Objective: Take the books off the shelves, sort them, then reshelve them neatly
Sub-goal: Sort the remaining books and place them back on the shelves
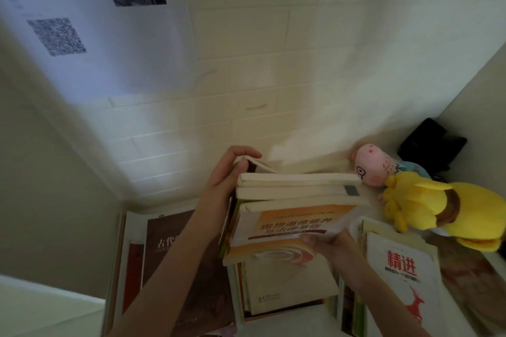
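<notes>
Gripping a stack of books (295, 200), left hand (227, 172) and right hand (336, 249) fingers clamp its opposite ends.

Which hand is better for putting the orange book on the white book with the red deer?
Probably the right hand. It already pinches the orange book's near corner, right beside the deer book. The left hand is on the far side, gripping the stack's other end, farther from that book.

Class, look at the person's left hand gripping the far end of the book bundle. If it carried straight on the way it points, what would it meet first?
Probably the cream tiled wall. The left hand points up and away past the bundle of books; nothing else shows between, though depth is unclear.
</notes>
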Demonstrator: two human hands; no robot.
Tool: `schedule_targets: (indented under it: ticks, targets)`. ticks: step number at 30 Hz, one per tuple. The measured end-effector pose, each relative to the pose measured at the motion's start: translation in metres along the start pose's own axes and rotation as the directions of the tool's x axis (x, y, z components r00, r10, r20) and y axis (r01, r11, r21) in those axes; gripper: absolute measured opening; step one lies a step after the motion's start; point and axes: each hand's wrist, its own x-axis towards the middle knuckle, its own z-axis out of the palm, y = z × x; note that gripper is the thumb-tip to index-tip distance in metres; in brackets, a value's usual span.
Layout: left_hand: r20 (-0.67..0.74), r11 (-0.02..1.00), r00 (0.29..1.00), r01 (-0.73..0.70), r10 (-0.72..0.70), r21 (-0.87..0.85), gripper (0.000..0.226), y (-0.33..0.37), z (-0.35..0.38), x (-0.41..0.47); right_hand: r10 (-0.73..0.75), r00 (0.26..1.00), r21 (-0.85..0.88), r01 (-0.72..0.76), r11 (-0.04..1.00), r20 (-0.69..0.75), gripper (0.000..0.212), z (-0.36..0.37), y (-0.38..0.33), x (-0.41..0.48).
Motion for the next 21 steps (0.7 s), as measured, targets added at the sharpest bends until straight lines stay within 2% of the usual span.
schedule_targets:
  ticks: [2, 5, 7, 10, 12, 14, 17, 20, 21]
  targets:
    - [-0.017, 0.997, 0.999, 0.029, -0.030, -0.066, 0.025, 0.000, 0.005, -0.004, -0.001, 1.000, -0.027, 0.001, 1.000, 0.010, 0.043, 0.000, 0.000, 0.000]
    - [-0.139, 0.992, 0.990, 0.011, -0.028, -0.122, 0.041, -0.008, 0.007, -0.010, -0.011, 1.000, -0.034, 0.012, 0.999, 0.026, 0.036, 0.001, 0.000, -0.001]
    - [-0.188, 0.998, 0.982, 0.005, -0.018, -0.068, 0.047, -0.016, 0.006, -0.016, -0.028, 0.999, -0.019, 0.028, 0.999, 0.016, 0.037, 0.001, 0.002, 0.000]
    - [-0.248, 0.997, 0.968, 0.049, -0.032, 0.060, 0.042, -0.028, 0.011, -0.030, -0.035, 0.999, 0.041, 0.036, 0.999, -0.024, 0.039, 0.002, 0.004, 0.003]
    - [-0.225, 0.994, 0.974, 0.001, 0.024, 0.109, 0.058, -0.035, 0.014, -0.037, -0.038, 0.999, 0.044, 0.039, 0.998, -0.023, 0.040, 0.003, 0.003, 0.004]
    - [-0.235, 0.995, 0.972, 0.027, -0.004, 0.093, 0.073, -0.040, 0.015, -0.040, -0.034, 0.999, 0.070, 0.034, 0.997, -0.001, 0.039, 0.004, 0.002, 0.004]
    - [-0.293, 0.990, 0.955, 0.080, -0.044, 0.115, 0.047, -0.049, 0.015, -0.046, -0.021, 1.000, 0.099, 0.020, 0.995, 0.012, 0.037, 0.003, 0.002, 0.004]
    - [-0.214, 0.981, 0.977, 0.041, 0.001, 0.191, 0.080, -0.063, 0.010, -0.058, -0.003, 1.000, 0.084, 0.002, 0.996, 0.015, 0.038, 0.004, 0.004, 0.005]
    - [-0.201, 0.977, 0.980, 0.055, -0.014, 0.205, 0.084, -0.065, 0.007, -0.059, 0.000, 1.000, 0.083, -0.001, 0.997, 0.017, 0.037, 0.005, 0.004, 0.006]
